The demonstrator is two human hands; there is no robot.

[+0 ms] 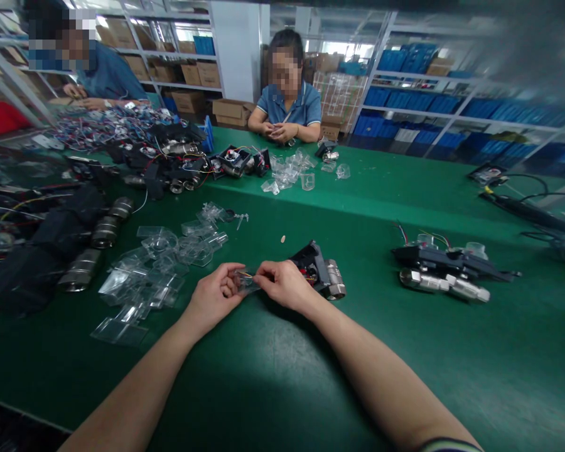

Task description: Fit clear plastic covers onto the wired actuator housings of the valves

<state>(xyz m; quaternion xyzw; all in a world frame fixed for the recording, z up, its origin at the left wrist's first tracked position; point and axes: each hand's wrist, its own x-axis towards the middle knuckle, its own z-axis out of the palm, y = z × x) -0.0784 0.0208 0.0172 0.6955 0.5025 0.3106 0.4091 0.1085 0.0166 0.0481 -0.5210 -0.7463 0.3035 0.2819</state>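
My left hand is closed, its thumb and fingers gripping a small clear plastic cover. Thin yellowish wires run across that cover, and the fingertips of my right hand pinch them at its right edge. Just beyond the right hand, on the table, lies a black housing with coloured wires inside and a metal fitting along its right side. The right hand hides part of this housing.
Loose clear plastic covers are heaped on the left of the green table. Black housings with metal fittings crowd the far left. Another such assembly lies at right. Two people work across the table; cables lie far right.
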